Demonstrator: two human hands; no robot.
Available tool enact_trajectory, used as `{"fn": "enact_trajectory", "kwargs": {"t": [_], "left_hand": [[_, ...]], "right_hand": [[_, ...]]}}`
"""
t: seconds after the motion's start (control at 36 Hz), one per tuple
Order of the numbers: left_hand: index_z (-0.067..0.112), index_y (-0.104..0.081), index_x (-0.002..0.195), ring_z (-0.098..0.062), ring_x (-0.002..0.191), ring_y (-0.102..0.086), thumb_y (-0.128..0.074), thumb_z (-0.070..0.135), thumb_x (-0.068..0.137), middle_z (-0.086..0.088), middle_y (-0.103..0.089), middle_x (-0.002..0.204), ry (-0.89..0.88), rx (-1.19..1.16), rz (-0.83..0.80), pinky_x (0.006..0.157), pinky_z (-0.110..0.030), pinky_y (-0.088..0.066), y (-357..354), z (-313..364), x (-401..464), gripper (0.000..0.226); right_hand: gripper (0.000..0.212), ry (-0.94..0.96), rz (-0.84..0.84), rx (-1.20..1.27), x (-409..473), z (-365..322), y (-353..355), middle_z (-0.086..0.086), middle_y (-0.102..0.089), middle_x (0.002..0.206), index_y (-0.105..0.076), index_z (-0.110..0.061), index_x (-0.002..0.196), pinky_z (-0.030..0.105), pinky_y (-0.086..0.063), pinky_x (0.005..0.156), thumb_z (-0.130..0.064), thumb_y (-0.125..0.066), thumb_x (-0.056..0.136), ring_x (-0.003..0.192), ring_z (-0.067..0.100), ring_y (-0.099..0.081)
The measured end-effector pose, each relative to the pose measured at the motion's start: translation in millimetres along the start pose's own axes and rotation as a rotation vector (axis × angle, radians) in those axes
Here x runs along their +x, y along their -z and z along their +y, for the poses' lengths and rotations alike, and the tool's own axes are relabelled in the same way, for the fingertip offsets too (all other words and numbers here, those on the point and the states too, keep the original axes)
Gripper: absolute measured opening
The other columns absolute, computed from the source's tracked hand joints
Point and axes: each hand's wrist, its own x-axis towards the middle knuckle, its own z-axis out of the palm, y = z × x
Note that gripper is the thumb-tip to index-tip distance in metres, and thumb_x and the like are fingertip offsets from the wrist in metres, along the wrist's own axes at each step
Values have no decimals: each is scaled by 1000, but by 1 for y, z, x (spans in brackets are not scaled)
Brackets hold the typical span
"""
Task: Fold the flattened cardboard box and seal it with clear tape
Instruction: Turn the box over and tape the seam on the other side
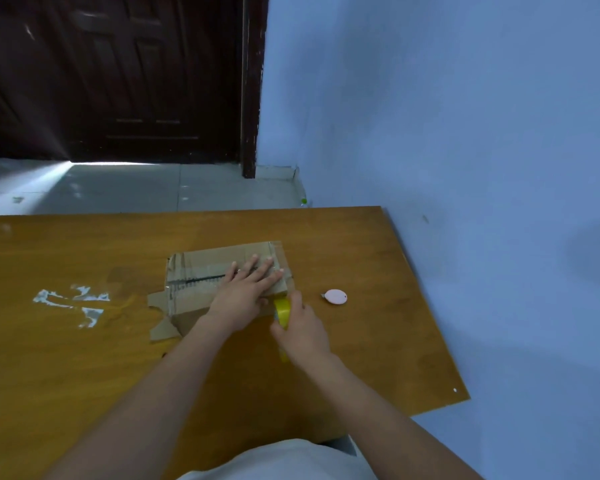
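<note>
Dim bluish light, soft blur, glare under door (111,77), wide-angle bending

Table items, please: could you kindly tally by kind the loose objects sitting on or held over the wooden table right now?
Cardboard box: 1, pressed flat by the left hand
Yellow tape roll: 1, gripped by the right hand
Small pink oval object: 1, lying apart to the right of the box
Total: 3

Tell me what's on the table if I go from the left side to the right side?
Shiny tape scraps → cardboard box with the left hand pressed flat on it → yellow tape roll held in the right hand → small pink cutter.
</note>
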Motion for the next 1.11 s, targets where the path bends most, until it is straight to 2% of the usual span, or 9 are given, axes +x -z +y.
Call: {"fn": "enact_trajectory", "kwargs": {"t": [0.19,0.33,0.47,0.61,0.67,0.81,0.89,0.97,1.11], "left_hand": [[39,-5,149,-17,146,11,-43,27,98,10,6,159,-6,-8,21,116,-46,1,-5,0,-1,65],[39,-8,149,-16,146,9,-44,26,97,10,4,159,-2,-38,20,116,-44,3,-2,1,0,65],[40,-11,149,-14,146,8,-47,24,95,12,2,159,2,-91,38,117,-43,3,-1,-3,1,66],[40,-13,149,-14,146,7,-48,24,95,12,0,159,-2,-116,45,117,-43,2,-2,-2,1,66],[39,-15,149,-14,146,7,-49,23,94,12,0,159,-3,-130,50,117,-43,3,-2,-2,1,66],[39,-16,148,-14,146,7,-49,22,95,12,-2,159,-3,-160,52,117,-43,4,-3,-3,1,65],[39,-16,148,-14,146,7,-50,22,95,12,-2,159,-2,-157,58,117,-43,4,-4,-3,2,65],[39,-17,148,-14,146,7,-50,22,94,12,-2,159,-1,-156,60,117,-43,3,-4,-2,3,66],[39,-17,149,-14,146,7,-50,22,95,12,-2,159,5,-155,62,117,-42,3,-3,-2,3,65]], "right_hand": [[65,-22,-13,-55,-1,-1,-2,17,-49,124,-18,-18,143,33,-39,69,-33,-52,90,104,36,-55],[71,-70,8,-54,-4,-2,-8,16,-44,133,-13,-16,145,32,-38,69,-30,-54,88,106,36,-56],[64,-106,115,129,-11,6,-12,11,-62,114,-23,-15,135,33,-39,67,-30,-60,85,99,35,-61],[59,-97,153,263,-16,17,-17,5,-63,106,-34,-17,127,29,-42,65,-36,-67,82,94,25,-63],[57,-131,138,326,-16,21,-22,0,-62,102,-39,-20,122,33,-48,69,-40,-70,79,91,20,-62],[26,-117,85,612,-20,29,-35,-1,-61,99,-49,-27,101,39,-54,78,-32,-68,84,89,16,-62],[8,-89,100,747,-24,31,-36,0,-60,89,-52,-26,92,37,-51,73,-28,-60,91,81,16,-60],[11,-88,101,789,-24,33,-33,2,-59,83,-55,-21,87,35,-47,67,-30,-54,94,75,16,-57],[18,-80,105,815,-21,34,-25,7,-58,79,-57,-15,83,37,-45,65,-31,-56,93,71,20,-55]]}}
